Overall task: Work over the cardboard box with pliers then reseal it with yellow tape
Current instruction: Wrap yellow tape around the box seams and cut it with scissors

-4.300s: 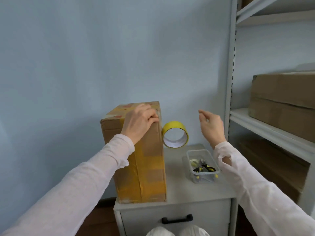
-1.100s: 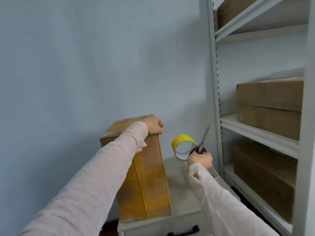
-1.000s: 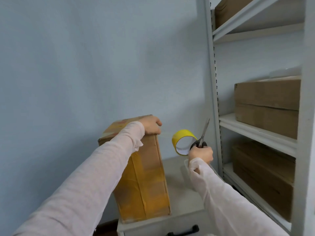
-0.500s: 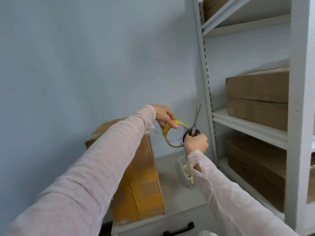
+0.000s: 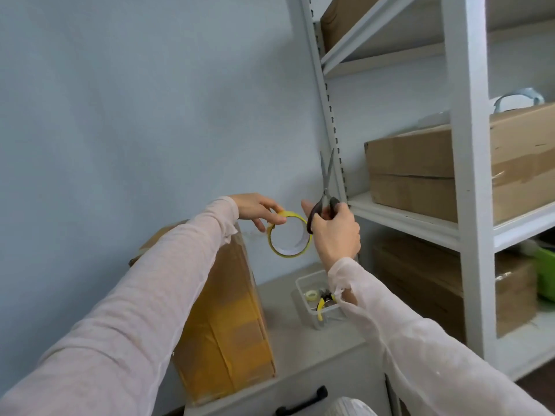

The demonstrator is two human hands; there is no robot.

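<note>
A tall cardboard box [image 5: 228,319] with yellow tape on its side stands upright on the grey cabinet [image 5: 303,352]; my left sleeve covers much of it. The yellow tape roll [image 5: 289,237] hangs in the air right of the box's top, with a thin strip running back toward the box. My left hand [image 5: 258,209] pinches the roll's upper left edge. My right hand [image 5: 335,228] grips black-handled scissors [image 5: 326,187], blades slightly apart and pointing up, just right of the roll. Yellow-handled pliers [image 5: 322,306] lie in a clear tub [image 5: 315,298].
A white metal shelf rack [image 5: 468,181] stands close on the right, holding several cardboard boxes [image 5: 420,175] and a green bin [image 5: 545,274]. The blue wall is right behind the cabinet. A black drawer handle [image 5: 301,401] shows on the cabinet front.
My left hand left the box top and took hold of the tape roll. My right hand raised the scissors beside the roll. The view swung to the right.
</note>
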